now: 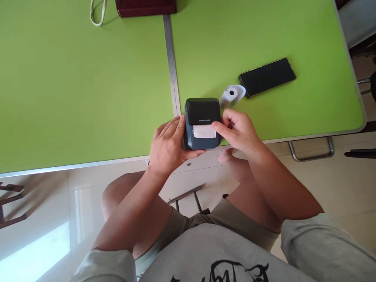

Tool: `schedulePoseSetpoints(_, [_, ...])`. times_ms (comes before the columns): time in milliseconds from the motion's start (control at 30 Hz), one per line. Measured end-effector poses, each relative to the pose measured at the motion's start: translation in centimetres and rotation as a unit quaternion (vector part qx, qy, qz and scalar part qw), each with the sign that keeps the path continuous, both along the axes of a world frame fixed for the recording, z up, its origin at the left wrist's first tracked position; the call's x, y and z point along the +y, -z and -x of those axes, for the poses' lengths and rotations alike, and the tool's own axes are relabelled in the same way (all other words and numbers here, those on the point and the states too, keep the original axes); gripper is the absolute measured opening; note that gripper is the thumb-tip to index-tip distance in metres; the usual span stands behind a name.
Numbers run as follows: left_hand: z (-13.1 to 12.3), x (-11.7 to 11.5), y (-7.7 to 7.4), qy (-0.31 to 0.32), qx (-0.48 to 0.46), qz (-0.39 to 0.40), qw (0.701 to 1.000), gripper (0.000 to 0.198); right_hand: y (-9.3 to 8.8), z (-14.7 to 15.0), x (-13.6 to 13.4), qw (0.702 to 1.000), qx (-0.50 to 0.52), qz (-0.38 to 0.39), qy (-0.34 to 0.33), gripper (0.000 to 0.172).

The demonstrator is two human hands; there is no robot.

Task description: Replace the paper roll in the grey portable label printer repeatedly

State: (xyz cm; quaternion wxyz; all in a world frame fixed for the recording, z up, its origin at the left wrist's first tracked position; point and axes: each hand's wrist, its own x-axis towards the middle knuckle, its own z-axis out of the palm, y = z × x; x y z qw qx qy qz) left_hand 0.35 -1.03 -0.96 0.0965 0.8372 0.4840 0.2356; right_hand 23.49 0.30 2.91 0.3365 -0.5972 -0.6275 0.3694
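Note:
A small dark blue label printer (202, 117) stands at the near edge of the green table (88, 98). A short strip of white paper (204, 132) sticks out of its front slot. My left hand (169, 147) grips the printer's left side, thumb under its front. My right hand (239, 131) holds the printer's right side, with a fingertip touching the paper strip. A white paper roll (233, 94) lies just behind the printer on the right.
A black phone (266, 76) lies face up to the right of the roll. A dark red box (146, 7) and a pale cord (96, 13) sit at the far edge. A metal seam (172, 62) joins two tabletops. My knees are below the table edge.

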Motion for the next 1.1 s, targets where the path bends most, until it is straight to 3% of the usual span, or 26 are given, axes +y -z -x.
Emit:
schedulePoseSetpoints(233, [-0.4,-0.2,0.2,-0.008,0.021,-0.008,1.0,0.111,-2.4,0.9,0.6,0.99,-0.052,-0.101,0.082,0.025])
schedulePoseSetpoints(367, [-0.5,-0.2,0.1,-0.006,0.025,-0.014,1.0,0.111,-4.0,1.7,1.6,0.983,-0.119,-0.131,0.048,0.014])
schedulePoseSetpoints(467, [-0.4,-0.3,0.1,0.002,0.031,-0.024,0.999,0.109,-4.0,2.3,2.3,0.968,-0.216,-0.13,0.008,0.005])
schedulePoseSetpoints(567, [-0.2,-0.3,0.1,0.009,0.04,-0.026,0.999,0.108,-3.2,2.4,2.9,0.955,-0.267,-0.125,-0.035,0.007])
schedulePoseSetpoints(867, [-0.3,-0.5,0.3,0.011,0.045,-0.015,0.999,0.107,-2.2,1.1,4.6,0.954,-0.26,-0.078,-0.126,0.021])
schedulePoseSetpoints(1100, [-0.1,-0.4,0.2,0.026,0.042,-0.011,0.999,0.107,-4.5,1.1,4.3,0.963,-0.229,-0.059,-0.132,0.03])
